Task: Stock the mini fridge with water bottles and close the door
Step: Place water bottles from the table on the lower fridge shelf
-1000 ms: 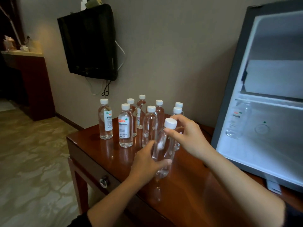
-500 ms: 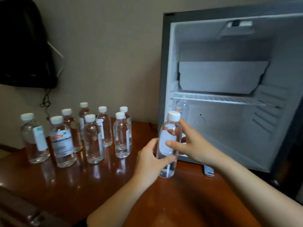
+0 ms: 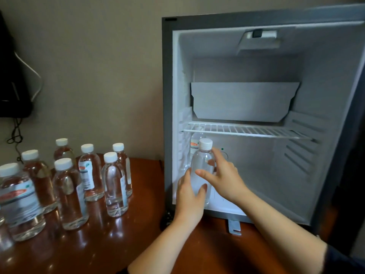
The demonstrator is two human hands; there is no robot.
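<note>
The mini fridge stands open on the wooden table. Both my hands hold one clear water bottle with a white cap, upright at the front left of the lower compartment. My left hand grips its lower body. My right hand holds its upper part, thumb in front and fingers behind. A second bottle stands deeper inside, just behind it, under the wire shelf. Several more bottles stand on the table to the left.
A grey panel sits above the wire shelf at the fridge's back. The dark fridge door is open at the far right. A metal bracket sticks out under the fridge front. A black TV with cables hangs on the wall.
Both hands carried the bottle from the table to the right and into the fridge's lower compartment. My view turned right, toward the fridge.
</note>
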